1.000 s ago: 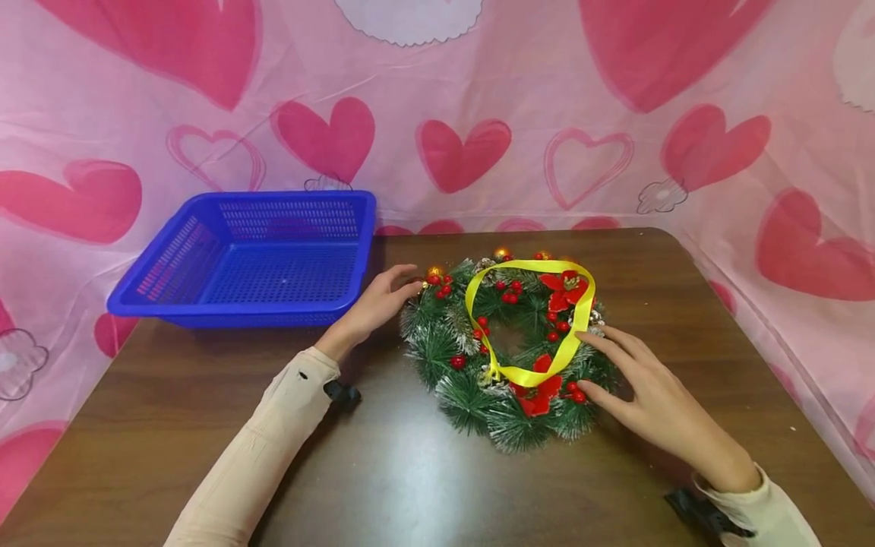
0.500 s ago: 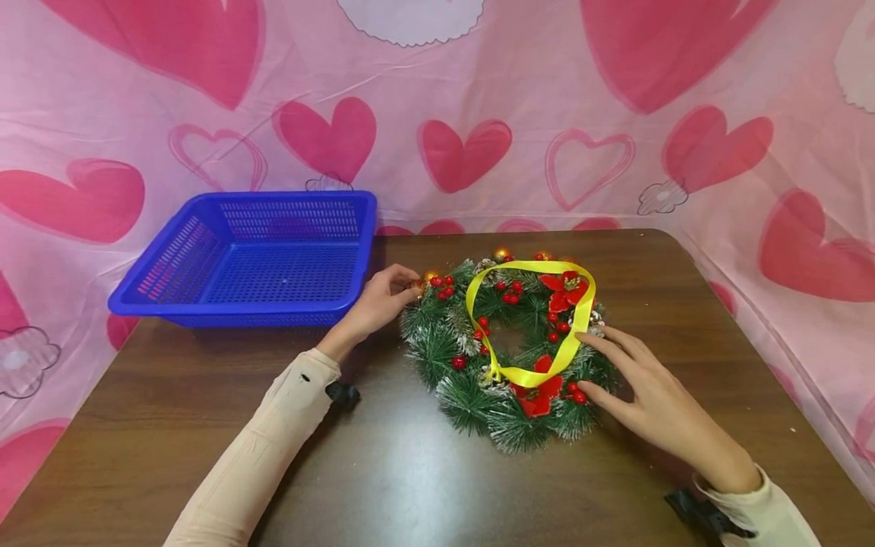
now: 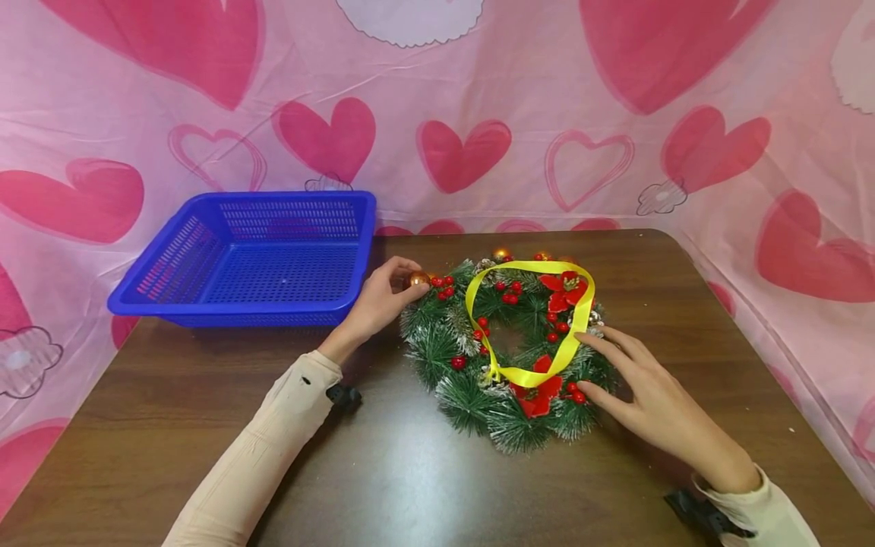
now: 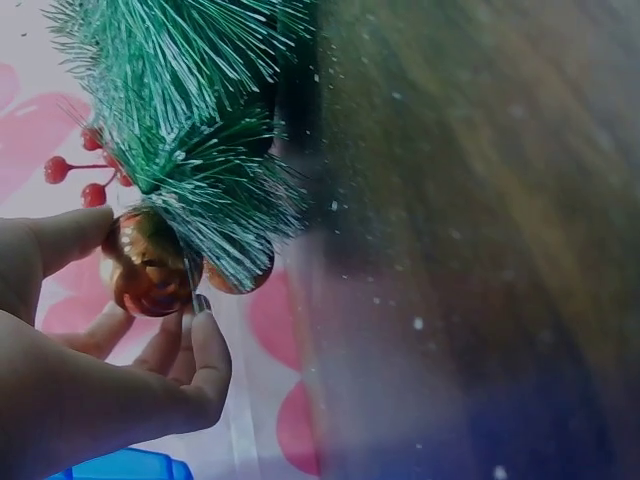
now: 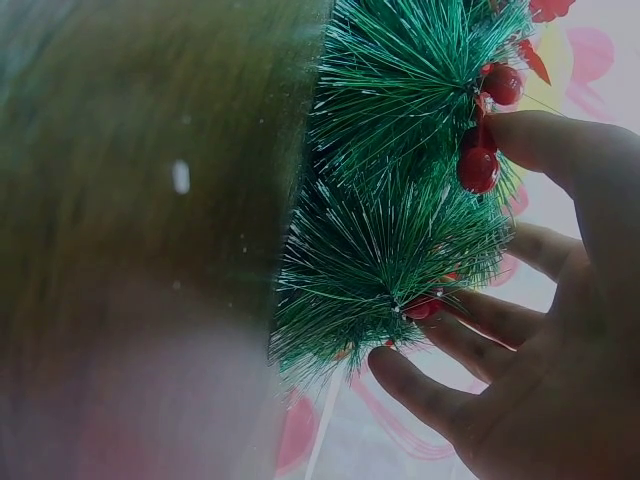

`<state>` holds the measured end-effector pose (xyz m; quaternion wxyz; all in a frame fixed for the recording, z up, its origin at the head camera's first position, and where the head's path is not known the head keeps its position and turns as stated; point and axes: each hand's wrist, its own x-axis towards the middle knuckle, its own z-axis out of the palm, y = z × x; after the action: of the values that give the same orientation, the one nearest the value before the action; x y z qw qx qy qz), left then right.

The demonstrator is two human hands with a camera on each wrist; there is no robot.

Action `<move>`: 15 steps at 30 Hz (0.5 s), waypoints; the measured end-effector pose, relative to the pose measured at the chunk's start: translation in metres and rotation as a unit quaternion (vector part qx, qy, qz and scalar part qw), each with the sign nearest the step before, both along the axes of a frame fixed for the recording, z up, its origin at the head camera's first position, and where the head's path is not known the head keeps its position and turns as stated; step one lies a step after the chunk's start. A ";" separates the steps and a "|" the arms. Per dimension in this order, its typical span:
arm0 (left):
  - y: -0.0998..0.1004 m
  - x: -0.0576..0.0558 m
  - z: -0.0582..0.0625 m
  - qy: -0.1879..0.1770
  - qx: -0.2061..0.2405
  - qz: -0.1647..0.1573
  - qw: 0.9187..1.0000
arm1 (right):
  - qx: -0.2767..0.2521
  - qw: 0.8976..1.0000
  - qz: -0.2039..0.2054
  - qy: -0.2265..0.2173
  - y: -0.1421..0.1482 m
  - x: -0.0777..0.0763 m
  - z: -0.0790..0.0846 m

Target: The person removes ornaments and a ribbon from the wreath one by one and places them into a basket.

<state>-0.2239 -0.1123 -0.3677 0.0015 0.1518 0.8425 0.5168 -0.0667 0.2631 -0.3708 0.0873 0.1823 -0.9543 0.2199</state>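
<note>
A green Christmas wreath [image 3: 444, 353] with frosted tips, red berries and red poinsettias lies on the table. A loop of yellow ribbon [image 3: 522, 377] lies across its top. At its far left edge my left hand [image 3: 383, 300] holds a shiny gold bauble [image 4: 150, 265] between thumb and fingers; a second bauble [image 4: 240, 272] shows partly behind the needles. My right hand [image 3: 649, 395] rests on the wreath's right side, fingers spread and relaxed. In the right wrist view, its thumb is at a red berry [image 5: 478, 168] and other fingertips are among the needles.
A blue plastic basket [image 3: 239, 310] with slotted walls stands at the back left, just beyond my left wrist. The brown wooden table [image 3: 383, 471] meets a pink heart-patterned cloth [image 3: 533, 83] at its far edge.
My left fingers have come round the gold bauble, which now sits slightly farther left, out from the wreath's edge. The right hand and the ribbon have stayed in place.
</note>
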 end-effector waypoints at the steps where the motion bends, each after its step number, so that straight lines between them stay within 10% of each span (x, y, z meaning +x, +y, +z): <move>1: 0.000 0.001 0.001 0.003 0.002 0.001 1.000 | 0.000 1.000 0.000 0.000 0.000 0.000 0.000; 15: 0.004 0.009 0.015 0.033 0.058 0.018 0.998 | -0.001 1.000 -0.002 -0.009 0.000 0.000 0.001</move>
<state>-0.2149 -0.1088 -0.3525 -0.0446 0.1532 0.8131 0.5599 -0.0670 0.2632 -0.3702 0.0794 0.1783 -0.9551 0.2228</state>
